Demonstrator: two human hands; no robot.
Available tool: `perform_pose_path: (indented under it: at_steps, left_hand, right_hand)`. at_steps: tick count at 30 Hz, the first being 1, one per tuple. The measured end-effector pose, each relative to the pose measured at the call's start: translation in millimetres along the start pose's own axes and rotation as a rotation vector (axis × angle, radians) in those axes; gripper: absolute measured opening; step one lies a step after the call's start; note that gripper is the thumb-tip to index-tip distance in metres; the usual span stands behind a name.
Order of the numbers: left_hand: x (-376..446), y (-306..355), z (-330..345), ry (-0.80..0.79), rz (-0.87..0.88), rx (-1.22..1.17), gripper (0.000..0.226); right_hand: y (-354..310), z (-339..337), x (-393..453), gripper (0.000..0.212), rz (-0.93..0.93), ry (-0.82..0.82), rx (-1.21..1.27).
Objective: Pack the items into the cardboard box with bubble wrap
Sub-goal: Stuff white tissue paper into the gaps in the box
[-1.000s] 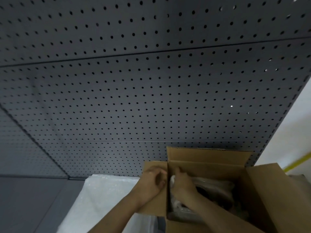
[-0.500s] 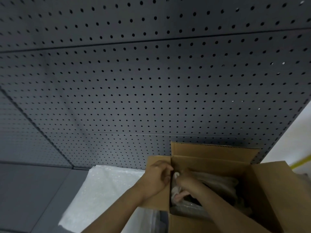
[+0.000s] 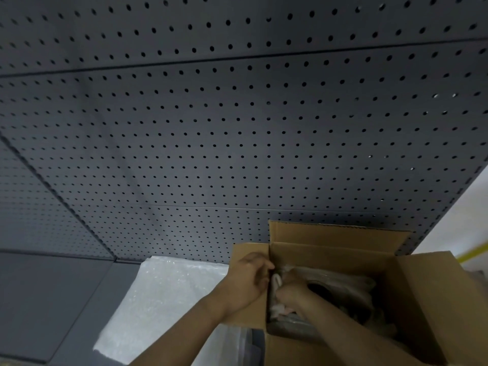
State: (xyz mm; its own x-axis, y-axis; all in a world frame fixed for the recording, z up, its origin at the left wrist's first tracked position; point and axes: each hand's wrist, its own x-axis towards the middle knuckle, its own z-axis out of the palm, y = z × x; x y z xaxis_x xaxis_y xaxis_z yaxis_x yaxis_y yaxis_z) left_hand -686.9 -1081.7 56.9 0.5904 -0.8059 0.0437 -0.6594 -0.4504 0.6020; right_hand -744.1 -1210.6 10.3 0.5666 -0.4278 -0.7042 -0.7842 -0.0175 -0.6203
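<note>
Deep inside the open brown cardboard box (image 3: 412, 291), right hand (image 3: 293, 293) curled, seemingly pinching a pale bubble-wrapped bundle (image 3: 340, 283) lying lengthwise toward the right wall. Left hand (image 3: 245, 282) closed over the box's left flap edge, steadying. Nearer: the right. Beside, left: flat white bubble wrap sheet (image 3: 161, 294).

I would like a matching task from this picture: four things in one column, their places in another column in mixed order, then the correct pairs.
Things:
1. left hand
2. right hand
3. bubble wrap sheet
4. pegboard

Places:
A. flat on the surface, left of the cardboard box
B. inside the box
C. behind the box
D. on the box's left flap

Pairs: 1-D, 2-B, 3-A, 4-C
</note>
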Motion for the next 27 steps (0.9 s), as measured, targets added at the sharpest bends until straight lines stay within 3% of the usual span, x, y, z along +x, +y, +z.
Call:
perform_pose_path:
  at_steps: [2,4,6,9,11,13,16,18,19,24,27]
  left_hand:
    - [0,0,2,-0.003,0.0,-0.005,0.03]
    - [-1,1,3,-0.002,-0.003,-0.005,0.03]
    - [-2,3,4,-0.001,-0.003,-0.003,0.03]
    - [-4,5,5,-0.01,-0.001,0.005,0.03]
    - [-6,6,5,-0.015,0.003,0.011,0.03]
    - [-7,7,4,-0.022,0.007,0.016,0.031]
    - [-7,7,2,-0.026,0.018,0.03,0.031]
    - [-6,5,1,-0.021,0.025,0.038,0.031]
    - [-6,4,-1,-0.016,0.03,0.048,0.03]
    - [0,-3,-16,0.03,0.032,0.085,0.029]
    - [5,-10,-27,0.071,0.0,0.059,0.028]
  right_hand:
    - [10,7,2,0.043,-0.062,0.108,-0.058]
    - [12,15,1,0.031,-0.099,0.164,0.031]
    - [10,19,0,0.043,-0.1,0.197,0.175]
    - [8,20,-6,0.052,-0.101,0.238,0.026]
    - [10,18,-7,0.039,-0.119,0.217,-0.162]
    - [14,11,-6,0.043,-0.187,0.158,-0.38]
    - [9,5,-13,0.056,-0.163,-0.046,-0.333]
    - [6,4,-20,0.041,-0.202,-0.108,-0.392]
    - [6,2,-22,0.031,-0.222,-0.1,-0.408]
    - [9,-19,-41,0.043,-0.374,0.019,-0.48]
    - [12,-35,-41,0.023,-0.434,0.047,-0.514]
